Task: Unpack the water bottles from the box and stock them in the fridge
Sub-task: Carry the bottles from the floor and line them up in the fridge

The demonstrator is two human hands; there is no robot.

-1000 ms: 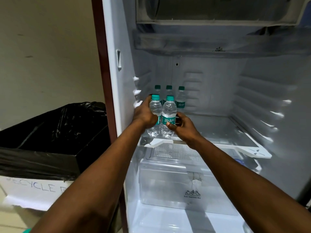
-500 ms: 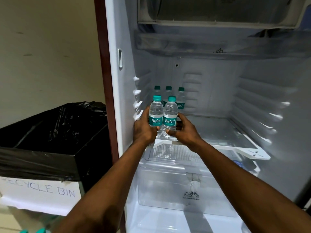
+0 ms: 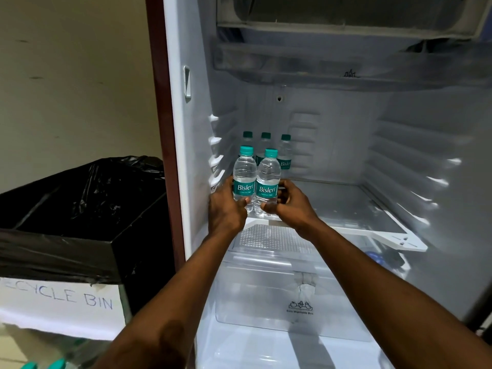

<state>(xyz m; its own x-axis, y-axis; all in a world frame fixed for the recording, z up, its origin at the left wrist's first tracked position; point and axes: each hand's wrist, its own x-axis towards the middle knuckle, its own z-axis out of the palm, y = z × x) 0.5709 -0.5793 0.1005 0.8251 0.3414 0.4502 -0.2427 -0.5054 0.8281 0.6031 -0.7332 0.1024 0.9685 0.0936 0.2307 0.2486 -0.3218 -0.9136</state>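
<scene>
Two small clear water bottles with teal caps and teal labels stand side by side at the front left of the fridge's glass shelf (image 3: 346,209). My left hand (image 3: 226,209) is wrapped around the left bottle (image 3: 244,171), and my right hand (image 3: 291,206) grips the right bottle (image 3: 269,174). Three more bottles (image 3: 285,153) stand in a row behind them near the fridge's back wall. The box is out of view.
A clear vegetable drawer (image 3: 279,296) sits under the shelf. The fridge's left wall (image 3: 191,145) is close beside my left hand. To the left stands a recycle bin (image 3: 80,222) lined with a black bag, with a paper sign on its front.
Both hands and the two bottles have shifted slightly toward the front of the shelf. The view has moved a little lower and closer.
</scene>
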